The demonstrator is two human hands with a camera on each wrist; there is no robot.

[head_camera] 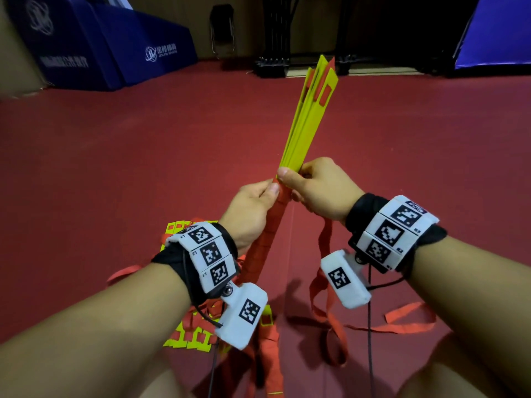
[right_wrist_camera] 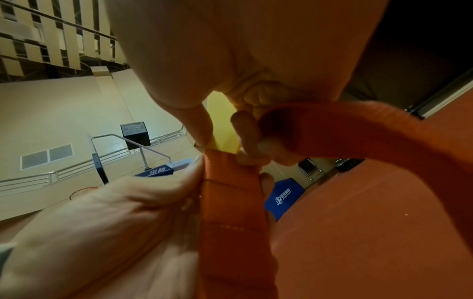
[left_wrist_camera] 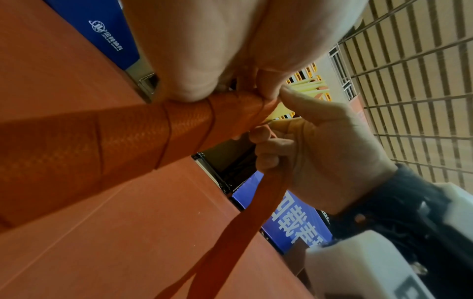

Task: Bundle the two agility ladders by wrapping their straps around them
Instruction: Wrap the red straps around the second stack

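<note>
Item: our left hand (head_camera: pixel 250 208), fingers clenched round the wrapped end of the rung bundle (head_camera: pixel 304 122), thumb pinning the top turn. Our right hand (head_camera: pixel 319 188), at 3 o'clock and touching, pinches the red strap (head_camera: pixel 326 248) against the rungs. Bundle points to 12 o'clock; second ladder (head_camera: pixel 195 334) lies at 7 o'clock. Risk: a slackened pinch loosens the turns, and the unbound tips fan apart.

Bare forearms wear black wrist wraps (head_camera: pixel 367 208) carrying white marker-printed blocks (head_camera: pixel 209 252), camera pods (head_camera: pixel 344 278) and thin black cables (head_camera: pixel 370 340).
</note>
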